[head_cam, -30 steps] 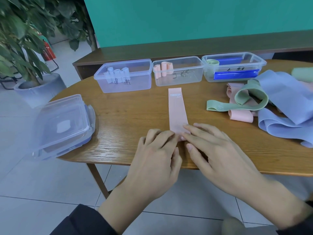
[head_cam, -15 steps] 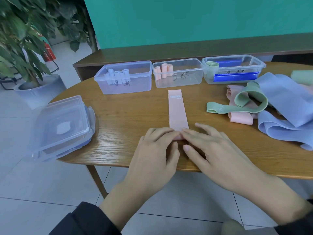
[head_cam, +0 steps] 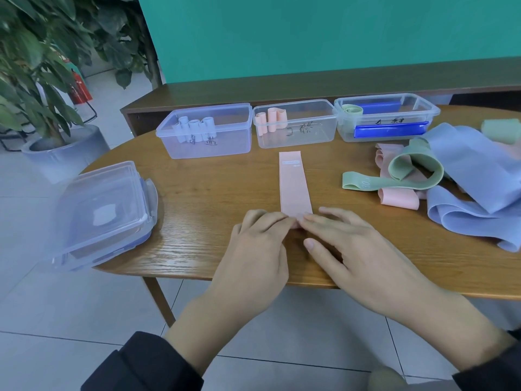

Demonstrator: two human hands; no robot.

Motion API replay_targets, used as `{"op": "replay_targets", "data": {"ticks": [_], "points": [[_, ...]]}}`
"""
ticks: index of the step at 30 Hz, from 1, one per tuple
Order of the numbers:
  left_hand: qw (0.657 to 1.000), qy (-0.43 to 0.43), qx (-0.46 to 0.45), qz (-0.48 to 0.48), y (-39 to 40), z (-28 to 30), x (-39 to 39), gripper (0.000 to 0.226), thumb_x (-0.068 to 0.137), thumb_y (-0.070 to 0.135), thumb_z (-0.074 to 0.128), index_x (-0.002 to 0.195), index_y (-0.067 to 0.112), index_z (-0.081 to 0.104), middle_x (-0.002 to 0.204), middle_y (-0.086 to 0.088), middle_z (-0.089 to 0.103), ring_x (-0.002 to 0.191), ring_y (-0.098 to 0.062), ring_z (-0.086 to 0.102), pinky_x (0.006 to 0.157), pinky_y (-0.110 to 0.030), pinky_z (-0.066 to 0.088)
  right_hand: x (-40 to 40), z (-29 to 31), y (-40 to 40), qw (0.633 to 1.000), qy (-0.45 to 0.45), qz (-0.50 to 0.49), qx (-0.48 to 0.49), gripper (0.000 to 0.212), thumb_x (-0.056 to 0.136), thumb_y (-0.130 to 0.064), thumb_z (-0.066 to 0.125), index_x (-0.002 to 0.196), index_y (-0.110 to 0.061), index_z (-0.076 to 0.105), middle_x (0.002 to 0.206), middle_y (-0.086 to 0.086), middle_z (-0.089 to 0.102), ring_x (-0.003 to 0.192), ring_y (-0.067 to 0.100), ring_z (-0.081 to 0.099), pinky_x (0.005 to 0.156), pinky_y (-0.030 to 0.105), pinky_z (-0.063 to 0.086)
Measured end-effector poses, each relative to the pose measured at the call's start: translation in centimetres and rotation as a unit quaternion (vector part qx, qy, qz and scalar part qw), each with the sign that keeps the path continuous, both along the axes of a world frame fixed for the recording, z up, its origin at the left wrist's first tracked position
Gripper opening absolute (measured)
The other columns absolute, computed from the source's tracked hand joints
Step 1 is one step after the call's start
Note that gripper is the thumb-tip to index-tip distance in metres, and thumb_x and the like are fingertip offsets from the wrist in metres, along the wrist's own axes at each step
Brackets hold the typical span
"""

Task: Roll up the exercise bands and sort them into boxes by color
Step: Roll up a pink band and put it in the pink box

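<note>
A pink exercise band (head_cam: pixel 293 184) lies flat on the wooden table (head_cam: pixel 214 198), pointing away from me. My left hand (head_cam: pixel 256 249) and my right hand (head_cam: pixel 358 249) meet at its near end, fingertips pinching the rolled-up start of it. Three clear boxes stand in a row behind: the left box (head_cam: pixel 208 136) holds rolled blue bands, the middle box (head_cam: pixel 298 128) holds pink rolls, the right box (head_cam: pixel 389 119) holds a green roll. A heap of loose bands lies at the right: a green loop (head_cam: pixel 394 179), pink bands (head_cam: pixel 397 197) and wide blue bands (head_cam: pixel 473 179).
Stacked clear lids (head_cam: pixel 101 213) hang over the table's left edge. A potted plant (head_cam: pixel 42 80) stands on the floor at the left. A low wooden bench (head_cam: pixel 282 91) and a green wall run behind the table.
The visible flat length of the pink band has shortened a little as its near end rolled away from me under my fingertips. Both hands shifted slightly forward.
</note>
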State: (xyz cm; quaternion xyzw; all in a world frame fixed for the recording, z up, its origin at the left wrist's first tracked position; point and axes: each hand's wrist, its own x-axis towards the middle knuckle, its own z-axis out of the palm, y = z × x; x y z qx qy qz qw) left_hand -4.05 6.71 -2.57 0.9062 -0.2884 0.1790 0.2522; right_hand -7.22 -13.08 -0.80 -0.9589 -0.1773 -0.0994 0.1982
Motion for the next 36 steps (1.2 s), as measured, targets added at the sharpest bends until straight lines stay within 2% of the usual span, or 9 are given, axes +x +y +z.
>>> {"op": "replay_targets", "data": {"ticks": [3, 9, 15, 21, 24, 26, 28, 32, 36], "points": [[1.000, -0.007, -0.022, 0.005, -0.2, 0.2, 0.3, 0.050, 0.089, 0.010, 0.034, 0.126, 0.020, 0.067, 0.124, 0.012, 0.064, 0.120, -0.014, 0.049, 0.096, -0.041, 0.050, 0.3, 0.1, -0.1, 1.000, 0.010, -0.005, -0.023, 0.069, 0.095, -0.064, 0.014, 0.153, -0.036, 0.040, 0.154, -0.024, 0.040, 0.148, 0.004, 0.022, 0.118, 0.033, 0.030], [0.997, -0.046, -0.053, 0.020, -0.3, 0.6, 0.5, 0.041, 0.088, 0.000, 0.047, 0.117, 0.015, 0.072, 0.112, 0.006, 0.068, 0.110, -0.011, 0.049, 0.099, -0.010, 0.035, 0.9, 0.6, -0.1, 0.998, 0.038, -0.010, -0.042, 0.059, 0.099, -0.059, 0.023, 0.154, -0.040, 0.035, 0.158, -0.027, 0.032, 0.150, 0.005, 0.017, 0.118, 0.031, 0.024], [0.999, -0.036, -0.015, 0.007, -0.2, 0.7, 1.3, 0.052, 0.088, 0.008, 0.032, 0.125, 0.027, 0.063, 0.116, 0.009, 0.066, 0.106, -0.018, 0.050, 0.086, -0.043, 0.054, 1.5, 0.7, 0.2, 0.998, 0.044, -0.017, -0.042, 0.058, 0.101, -0.058, 0.025, 0.155, -0.040, 0.031, 0.160, -0.023, 0.030, 0.151, 0.008, 0.017, 0.119, 0.033, 0.021], [1.000, -0.007, 0.020, 0.016, 0.1, 0.5, 2.3, 0.058, 0.088, 0.007, 0.029, 0.129, 0.021, 0.068, 0.124, 0.010, 0.066, 0.112, -0.017, 0.045, 0.091, -0.047, 0.052, 1.3, 0.5, 0.2, 0.999, 0.012, -0.022, -0.027, 0.067, 0.097, -0.063, 0.016, 0.152, -0.037, 0.041, 0.156, -0.021, 0.040, 0.149, 0.006, 0.024, 0.118, 0.036, 0.030], [0.999, 0.002, -0.009, 0.037, 0.2, 0.7, 2.7, 0.053, 0.090, -0.007, 0.041, 0.128, 0.019, 0.069, 0.128, 0.007, 0.065, 0.113, -0.011, 0.039, 0.106, -0.025, 0.041, 1.5, 0.6, 0.2, 0.999, 0.020, -0.031, -0.038, 0.054, 0.104, -0.057, 0.027, 0.153, -0.038, 0.038, 0.157, -0.022, 0.037, 0.149, 0.007, 0.023, 0.118, 0.034, 0.025], [0.997, 0.000, -0.039, 0.061, 0.3, 1.1, 2.7, 0.052, 0.090, -0.013, 0.046, 0.126, 0.016, 0.070, 0.126, 0.004, 0.065, 0.113, -0.010, 0.039, 0.101, 0.000, 0.025, 1.6, 0.7, 0.3, 0.998, 0.021, -0.036, -0.044, 0.052, 0.104, -0.054, 0.032, 0.153, -0.038, 0.037, 0.158, -0.021, 0.036, 0.149, 0.008, 0.023, 0.118, 0.034, 0.024], [0.995, -0.002, -0.060, 0.075, 0.3, 1.4, 2.7, 0.048, 0.090, -0.012, 0.049, 0.123, 0.015, 0.071, 0.122, 0.004, 0.066, 0.114, -0.014, 0.045, 0.095, 0.005, 0.022, 1.7, 0.8, 0.4, 0.997, 0.029, -0.040, -0.054, 0.054, 0.103, -0.054, 0.030, 0.154, -0.039, 0.034, 0.159, -0.022, 0.033, 0.150, 0.007, 0.022, 0.119, 0.034, 0.022], [0.998, -0.015, -0.040, 0.044, 0.2, 1.1, 2.6, 0.049, 0.089, -0.014, 0.051, 0.120, 0.017, 0.072, 0.117, 0.006, 0.067, 0.110, -0.014, 0.045, 0.095, 0.001, 0.026, 2.1, 0.9, 0.5, 0.997, 0.038, -0.044, -0.056, 0.053, 0.103, -0.055, 0.030, 0.154, -0.043, 0.031, 0.160, -0.024, 0.030, 0.150, 0.007, 0.020, 0.119, 0.032, 0.018], [1.000, -0.015, -0.013, 0.011, 0.1, 0.9, 2.8, 0.055, 0.088, -0.014, 0.047, 0.127, 0.018, 0.069, 0.124, 0.006, 0.066, 0.111, -0.019, 0.045, 0.098, -0.027, 0.043, 2.7, 1.0, 0.9, 0.996, 0.045, -0.054, -0.057, 0.057, 0.103, -0.055, 0.030, 0.157, -0.037, 0.028, 0.161, -0.021, 0.029, 0.151, 0.009, 0.019, 0.121, 0.034, 0.016]]}}
